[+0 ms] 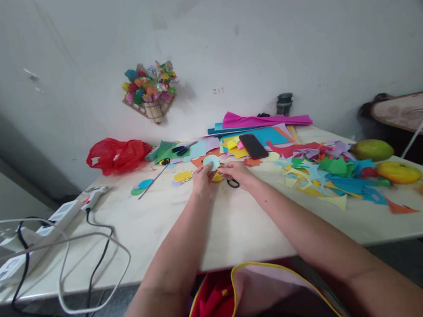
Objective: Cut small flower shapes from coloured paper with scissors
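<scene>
My left hand (201, 180) is closed on a round light blue paper cutout (211, 162), its thumb pressing on the face of the paper. Close against it, my right hand (237, 172) has its fingertips pinched together at the paper's lower right edge; what lies between them is too small to make out. A black scissor handle loop (233, 183) shows just below my right hand, and I cannot tell whether the hand touches it. Yellow paper (217, 177) shows under the hands. To the left lies a yellow scalloped paper cutout (183, 176).
Paper scraps (325, 172) and mangoes (399, 172) lie at the right. A phone (254, 146) rests on coloured sheets (269, 137) behind my hands. Scissors (183, 150) and a red plastic bag (116, 155) are at the back left. A power strip (58, 215) with looping cables runs along the left edge.
</scene>
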### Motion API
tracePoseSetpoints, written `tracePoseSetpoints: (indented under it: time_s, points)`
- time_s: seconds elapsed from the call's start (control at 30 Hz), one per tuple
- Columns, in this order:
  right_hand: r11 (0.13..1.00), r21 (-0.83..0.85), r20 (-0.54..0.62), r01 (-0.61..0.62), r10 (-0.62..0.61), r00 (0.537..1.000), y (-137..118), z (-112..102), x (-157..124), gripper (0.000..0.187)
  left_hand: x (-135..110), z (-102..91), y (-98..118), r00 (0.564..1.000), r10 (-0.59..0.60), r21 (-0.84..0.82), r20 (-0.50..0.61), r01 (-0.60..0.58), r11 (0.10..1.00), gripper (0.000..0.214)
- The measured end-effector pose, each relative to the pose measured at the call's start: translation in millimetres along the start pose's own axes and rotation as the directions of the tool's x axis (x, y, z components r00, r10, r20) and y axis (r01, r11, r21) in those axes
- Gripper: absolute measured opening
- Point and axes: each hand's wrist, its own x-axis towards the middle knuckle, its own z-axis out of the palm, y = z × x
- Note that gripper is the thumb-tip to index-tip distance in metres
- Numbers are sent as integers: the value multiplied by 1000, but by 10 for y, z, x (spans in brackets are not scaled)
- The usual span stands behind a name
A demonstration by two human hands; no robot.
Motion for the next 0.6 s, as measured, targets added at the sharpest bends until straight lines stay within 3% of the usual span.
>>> tracePoseSetpoints:
  time_s: [0.2, 0.6]
  points:
    - [984, 176, 46, -38, 30, 998, -2, 24, -8, 10, 1, 16, -31, 1000, 12, 21, 12, -12, 1000, 28]
    - [980, 198, 13, -35, 33, 999, 36, 35, 42, 14, 2, 35, -59, 1000, 27, 34, 11, -28, 999, 26]
